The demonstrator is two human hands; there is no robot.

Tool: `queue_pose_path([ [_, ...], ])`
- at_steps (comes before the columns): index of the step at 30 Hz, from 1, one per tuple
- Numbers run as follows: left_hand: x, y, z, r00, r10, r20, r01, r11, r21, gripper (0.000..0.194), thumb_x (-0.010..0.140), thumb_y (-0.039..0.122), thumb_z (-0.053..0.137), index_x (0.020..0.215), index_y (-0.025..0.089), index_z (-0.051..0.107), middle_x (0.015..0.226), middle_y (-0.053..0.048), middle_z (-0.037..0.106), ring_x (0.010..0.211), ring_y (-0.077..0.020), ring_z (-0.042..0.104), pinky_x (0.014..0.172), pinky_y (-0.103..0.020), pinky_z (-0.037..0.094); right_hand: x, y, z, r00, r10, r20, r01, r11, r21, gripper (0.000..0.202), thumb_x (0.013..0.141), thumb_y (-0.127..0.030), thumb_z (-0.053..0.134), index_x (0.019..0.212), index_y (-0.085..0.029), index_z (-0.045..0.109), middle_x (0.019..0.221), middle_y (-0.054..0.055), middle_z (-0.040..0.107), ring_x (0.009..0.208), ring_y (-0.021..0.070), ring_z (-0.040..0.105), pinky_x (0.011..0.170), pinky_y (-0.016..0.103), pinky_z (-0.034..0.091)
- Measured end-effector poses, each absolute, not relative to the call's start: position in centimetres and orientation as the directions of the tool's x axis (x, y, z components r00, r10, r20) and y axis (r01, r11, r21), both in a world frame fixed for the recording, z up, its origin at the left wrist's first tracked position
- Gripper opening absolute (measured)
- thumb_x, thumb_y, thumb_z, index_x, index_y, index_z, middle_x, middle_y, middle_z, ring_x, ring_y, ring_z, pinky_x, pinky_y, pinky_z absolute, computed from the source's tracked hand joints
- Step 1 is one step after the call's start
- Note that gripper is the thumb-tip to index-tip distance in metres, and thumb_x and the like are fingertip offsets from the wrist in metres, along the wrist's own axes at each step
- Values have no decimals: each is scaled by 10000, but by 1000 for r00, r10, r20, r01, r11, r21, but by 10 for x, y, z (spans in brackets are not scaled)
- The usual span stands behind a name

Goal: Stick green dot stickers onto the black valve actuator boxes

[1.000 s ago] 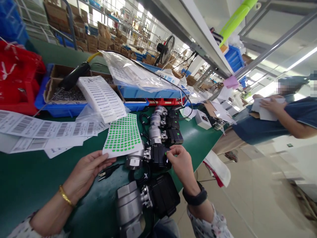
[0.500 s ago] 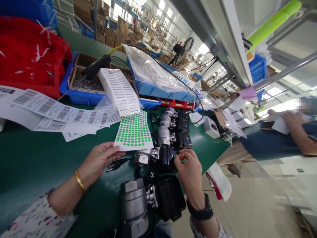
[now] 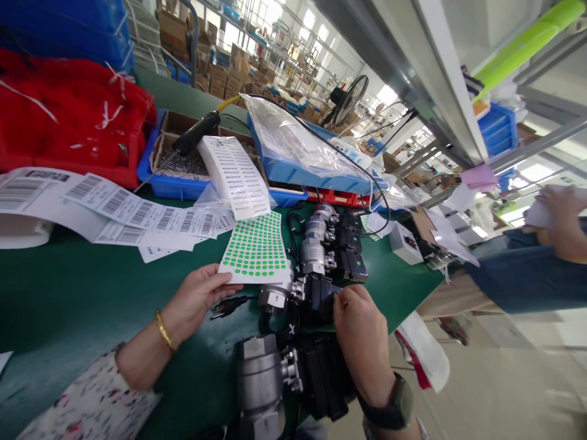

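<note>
My left hand [image 3: 197, 299] pinches the lower left corner of a white sheet of green dot stickers [image 3: 254, 247] between thumb and fingers. The sheet slants over the bench and partly covers a steel ball valve [image 3: 276, 294]. At that valve's black actuator box [image 3: 320, 299], my right hand [image 3: 362, 327] is closed, its fingertips against the box's right side. What sits between those fingertips is hidden. Nearer me lies a larger steel valve [image 3: 260, 379] with a black actuator [image 3: 323, 379], partly behind my right wrist. Farther back, more valves [image 3: 314, 253] stand in a row; green dots show on their actuators [image 3: 352, 266].
A power plug [image 3: 229, 307] lies by my left hand. Barcode label strips [image 3: 147, 220] and a bagged label stack [image 3: 236, 177] lie behind, near a blue screw tray [image 3: 174, 186] and red bin [image 3: 142, 143]. A white box [image 3: 406, 242] stands right. Another person [image 3: 527, 269] works beyond.
The view has shifted, so the bench appears farther right. My right hand's fingers have closed tighter against the actuator; a green spot seen at their tips before is now hidden. My left hand keeps the sheet.
</note>
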State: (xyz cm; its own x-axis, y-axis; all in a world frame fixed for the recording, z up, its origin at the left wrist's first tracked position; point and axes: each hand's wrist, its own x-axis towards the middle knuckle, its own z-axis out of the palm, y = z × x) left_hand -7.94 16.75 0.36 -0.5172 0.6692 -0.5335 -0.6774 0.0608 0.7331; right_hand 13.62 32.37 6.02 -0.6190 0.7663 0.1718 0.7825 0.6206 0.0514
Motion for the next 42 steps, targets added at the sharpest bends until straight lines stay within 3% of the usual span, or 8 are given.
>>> queue_pose_path([
  [2, -80, 167, 1, -506, 687, -521, -672, 64, 738, 105, 822, 102, 576, 926, 86, 583, 924, -108, 691, 768, -156, 662, 712, -217, 532, 134, 325, 67, -632, 753, 185, 765, 644, -7, 223, 893, -113, 553, 673, -153, 556, 825, 28, 555, 612, 144, 516, 535, 280, 281],
  [5, -81, 166, -2, -474, 735, -485, -641, 89, 762, 197, 796, 174, 637, 961, 79, 589, 923, -119, 694, 761, -147, 656, 699, -204, 516, 114, 320, 81, -689, 689, 228, 630, 723, -282, 120, 861, -101, 604, 759, -157, 634, 850, 26, 599, 695, 155, 558, 607, 249, 365],
  [9, -80, 164, -7, -441, 773, -456, -609, 116, 785, 326, 694, 283, 743, 917, 66, 644, 857, -124, 703, 744, -139, 646, 685, -185, 489, 57, 302, 88, -865, 491, 104, 363, 754, -548, 126, 810, -56, 645, 839, -177, 666, 782, -9, 638, 709, 134, 574, 650, 214, 399],
  [12, -80, 163, -8, -437, 782, -445, -619, 98, 779, 400, 604, 344, 805, 880, 83, 680, 850, -112, 706, 746, -138, 641, 693, -187, 479, 17, 290, 79, -926, 378, -13, 339, 814, -472, 104, 785, -74, 676, 753, -172, 669, 780, 2, 646, 735, 143, 567, 660, 224, 382],
  [20, -77, 164, -10, -485, 782, -393, -621, 9, 784, 427, 526, 357, 827, 843, 99, 705, 863, -91, 702, 763, -141, 624, 723, -211, 457, -2, 283, 61, -900, 430, -76, 432, 853, -292, 60, 800, -200, 711, 748, -191, 682, 790, 27, 635, 788, 174, 557, 650, 243, 354],
  [32, -73, 161, -10, -542, 760, -359, -609, -61, 790, 377, 506, 332, 807, 768, 86, 691, 747, -82, 671, 693, -150, 603, 700, -255, 434, -2, 268, 56, -959, 275, 73, 270, 960, -80, 142, 841, -92, 578, 725, -156, 628, 774, 65, 604, 815, 224, 539, 689, 292, 372],
  [39, -73, 160, -4, -527, 768, -365, -607, -39, 794, 402, 556, 329, 767, 861, 83, 678, 834, -104, 682, 700, -140, 608, 685, -236, 438, 61, 271, 95, -920, 139, 367, -5, 931, -365, 162, 891, -190, 493, 752, -203, 576, 800, 40, 584, 760, 186, 565, 676, 270, 455],
  [42, -70, 162, -3, -554, 736, -390, -586, -12, 810, 387, 599, 335, 698, 886, 84, 630, 829, -120, 674, 688, -140, 616, 659, -229, 437, 119, 276, 87, -818, 346, 459, 138, 893, -428, 174, 891, -368, 496, 948, -256, 617, 896, 69, 628, 810, 232, 616, 722, 323, 511],
])
